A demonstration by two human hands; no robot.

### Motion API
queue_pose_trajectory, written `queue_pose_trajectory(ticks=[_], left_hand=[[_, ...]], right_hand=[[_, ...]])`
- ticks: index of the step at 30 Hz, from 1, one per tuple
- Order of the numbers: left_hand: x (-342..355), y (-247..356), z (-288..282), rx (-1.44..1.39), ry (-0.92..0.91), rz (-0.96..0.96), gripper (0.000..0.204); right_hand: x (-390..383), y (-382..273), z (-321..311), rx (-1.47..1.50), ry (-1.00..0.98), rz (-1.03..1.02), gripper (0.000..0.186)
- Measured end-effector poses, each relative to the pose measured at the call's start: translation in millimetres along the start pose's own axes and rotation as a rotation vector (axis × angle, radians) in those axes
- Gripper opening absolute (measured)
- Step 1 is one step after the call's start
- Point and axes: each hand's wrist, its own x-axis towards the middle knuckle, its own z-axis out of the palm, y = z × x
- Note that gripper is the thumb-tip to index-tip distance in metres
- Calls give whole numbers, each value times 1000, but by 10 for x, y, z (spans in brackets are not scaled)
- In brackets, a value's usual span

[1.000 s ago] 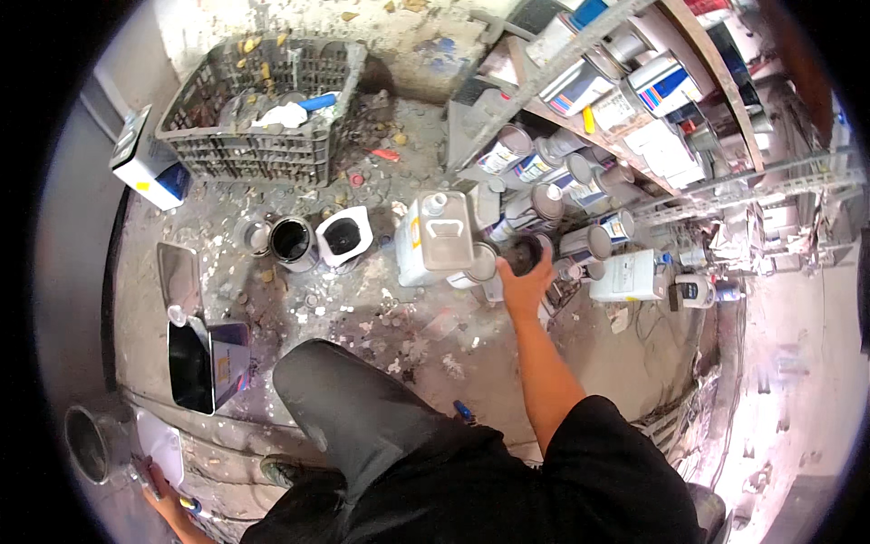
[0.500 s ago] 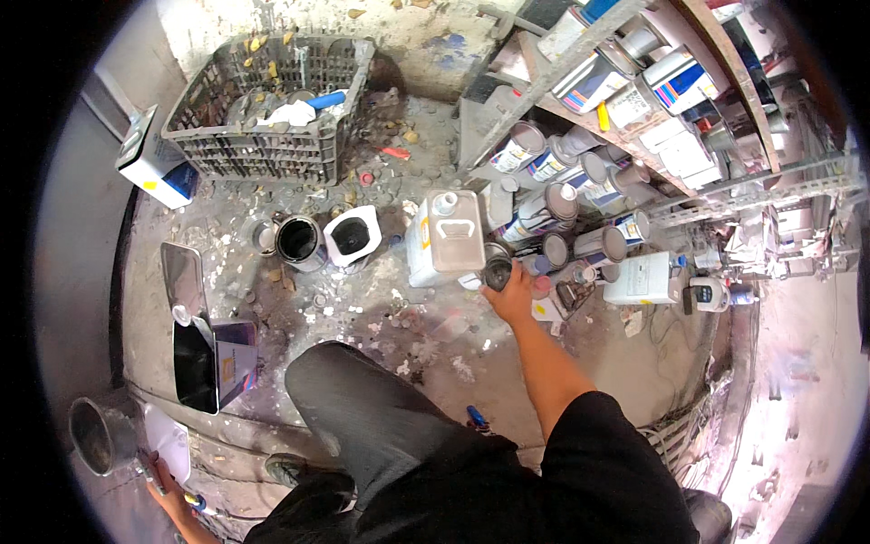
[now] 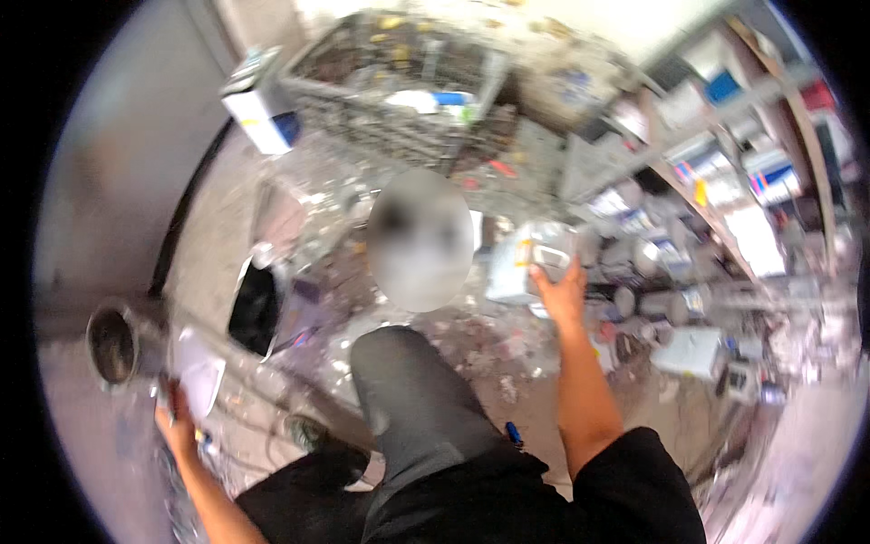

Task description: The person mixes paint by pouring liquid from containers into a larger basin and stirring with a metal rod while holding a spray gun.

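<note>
Low on the left, my left hand (image 3: 179,419) is closed around the handle of a dark grey round pot (image 3: 116,346), which tilts with its mouth towards me. My right hand (image 3: 564,295) is over the near right corner of a pale plastic jug (image 3: 509,272). Thumb and forefinger sit on either side of a greyish, light-edged shape there; blur hides whether that is the jug's handle or a cup. An opened rectangular tin (image 3: 254,308) with a black inside stands on the floor between my left hand and my knee.
A plastic crate (image 3: 381,127) stands by the back wall, a boxy tin (image 3: 261,113) left of it. Paint cans (image 3: 775,177) fill the right shelf, others crowd below. Nearby are a white container (image 3: 691,352) and a small blue object (image 3: 514,433). An oval smear hides mid-floor.
The view has swung left, so most things sit farther right. My right hand has moved from a small dark can beside the jug to the jug's top. My left hand keeps the pot.
</note>
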Motion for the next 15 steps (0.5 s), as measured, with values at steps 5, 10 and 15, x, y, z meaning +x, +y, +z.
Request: queue_pose_trajectory(ticks=[5,10,15], left_hand=[[83,607,263,22,0,66,21],[-82,585,34,-42,114,76,19],[-146,535,-42,-56,128,19,20]], right_hand=[[173,-266,-56,-282,-108,259,116],[-8,-286,-21,-218,-37,73,103],[-209,-480,-452,-254,-54,-208,89]])
